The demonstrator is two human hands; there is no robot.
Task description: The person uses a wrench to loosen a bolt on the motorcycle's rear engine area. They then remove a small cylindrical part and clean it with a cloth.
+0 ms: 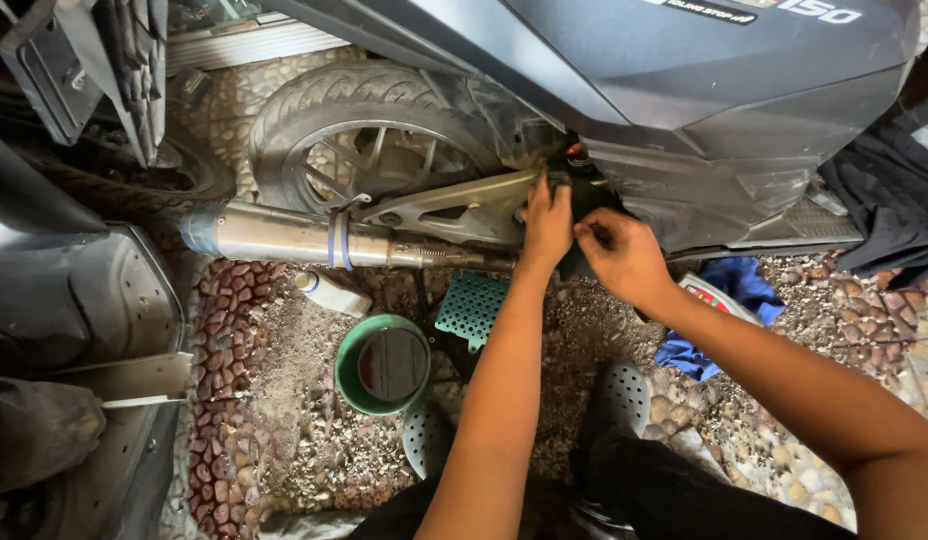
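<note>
Both hands work at the scooter [704, 110], under its grey side panel. The left hand [547, 222] presses a dark cloth [587, 195] there, fingers curled on it. The right hand [624, 258] pinches something small, too hidden to name. The next move likely needs careful fingers. A green bowl [382, 365] sits near on the ground

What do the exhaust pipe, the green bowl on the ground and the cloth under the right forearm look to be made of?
Exhaust pipe: metal, dull silver and scuffed, with a faint sheen along its length.
Green bowl: probably plastic, judging by its even matte green rim; it holds a dark liquid.
Blue cloth: woven fabric, soft and crumpled into folds on the pebbled ground.
</note>
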